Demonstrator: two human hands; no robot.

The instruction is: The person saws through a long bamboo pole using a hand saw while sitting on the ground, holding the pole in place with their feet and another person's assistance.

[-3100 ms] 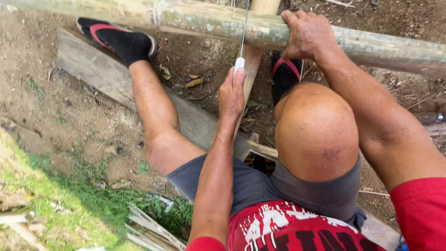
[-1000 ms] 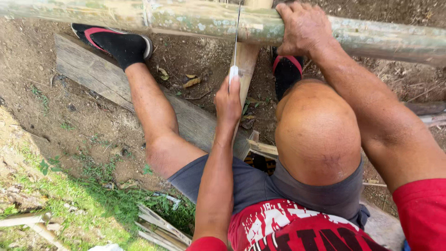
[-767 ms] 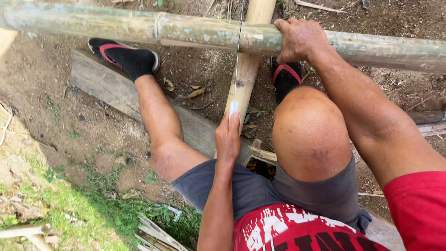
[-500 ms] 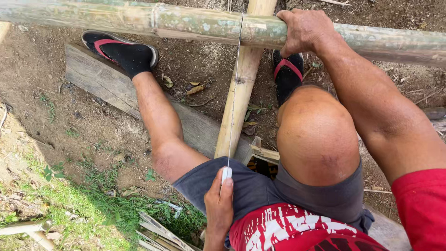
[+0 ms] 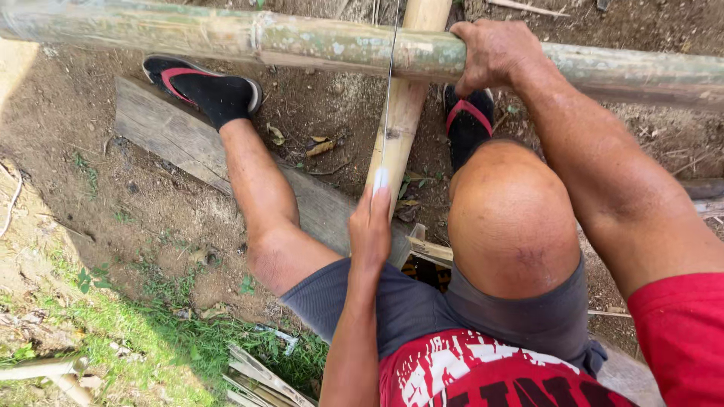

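The saw blade (image 5: 388, 98) runs near-vertical at upper centre, edge-on, across the horizontal bamboo pole (image 5: 226, 34). The left hand (image 5: 370, 226) is clamped on its handle below; the right hand (image 5: 494, 53) clasps the pole at upper right.

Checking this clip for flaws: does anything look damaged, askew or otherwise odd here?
Nothing stands out. The right hand grips the horizontal bamboo pole, and the left hand holds a thin saw blade running straight across it. Dry leaves and split scraps litter the dirt.
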